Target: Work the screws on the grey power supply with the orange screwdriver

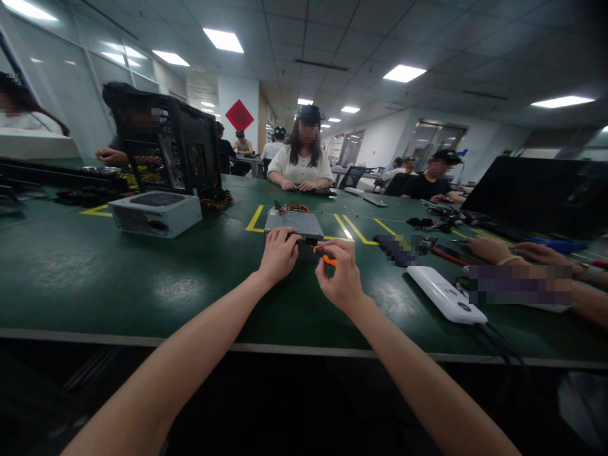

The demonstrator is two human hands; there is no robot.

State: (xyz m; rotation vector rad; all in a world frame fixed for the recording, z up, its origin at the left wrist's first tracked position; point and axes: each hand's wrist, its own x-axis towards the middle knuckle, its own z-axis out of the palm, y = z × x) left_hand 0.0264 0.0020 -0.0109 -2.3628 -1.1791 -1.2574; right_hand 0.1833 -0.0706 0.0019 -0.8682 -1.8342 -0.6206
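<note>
On the green table in front of me lies a small grey computer power supply [295, 223], with a bundle of coloured wires at its far side. My left hand [280, 256] grips its near left edge, fingers curled over it. In my right hand [341, 275] is a screwdriver [325, 255] with an orange and black handle, pinched between thumb and fingers. It points toward the near right face of the power supply, by a dark socket. The screwdriver's tip is too small to make out, so whether it touches a screw cannot be seen.
Left stand a larger power supply [159, 215] and a black computer case [166, 142]. A white power bank [444, 294] with cables lies right, near a co-worker's hands [494, 250]. Another person [304, 152] sits opposite. Yellow tape [361, 229] marks the green table [199, 285].
</note>
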